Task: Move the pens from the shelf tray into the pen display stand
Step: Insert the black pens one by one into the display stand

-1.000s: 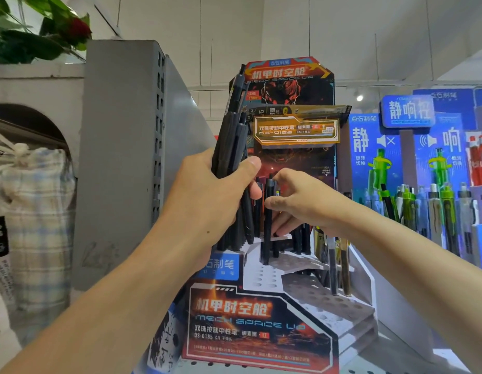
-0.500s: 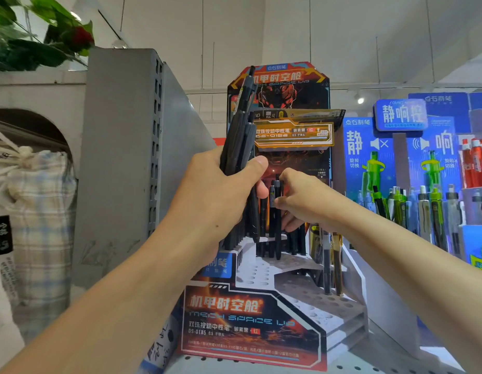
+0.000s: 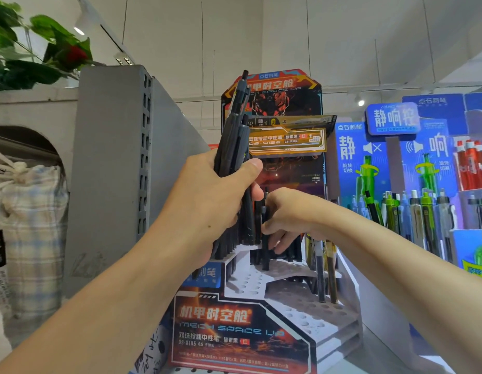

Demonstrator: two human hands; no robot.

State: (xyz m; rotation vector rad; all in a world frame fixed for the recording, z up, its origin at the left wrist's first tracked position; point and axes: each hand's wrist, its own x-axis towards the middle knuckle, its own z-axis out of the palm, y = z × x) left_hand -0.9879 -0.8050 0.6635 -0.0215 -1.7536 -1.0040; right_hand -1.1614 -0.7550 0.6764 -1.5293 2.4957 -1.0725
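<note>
Bundle of dark pens [image 3: 236, 141] upright, clenched in left hand [image 3: 218, 195] before tiered pen display stand [image 3: 296, 300]. Single black pen [image 3: 264, 233] pinched by right hand [image 3: 288, 220], lower end at perforated upper tier; exact hole hidden behind fingers. Shelf tray not seen. Green-and-blue pen display [image 3: 412, 211] right; grey shelf upright [image 3: 110, 168] left.

Pens [image 3: 231, 147]: dark bundle, upright, gripped in my left hand [image 3: 215, 195].
Display stand [image 3: 294, 306]: tiered white holes (mostly unfilled), few pens standing.
</note>
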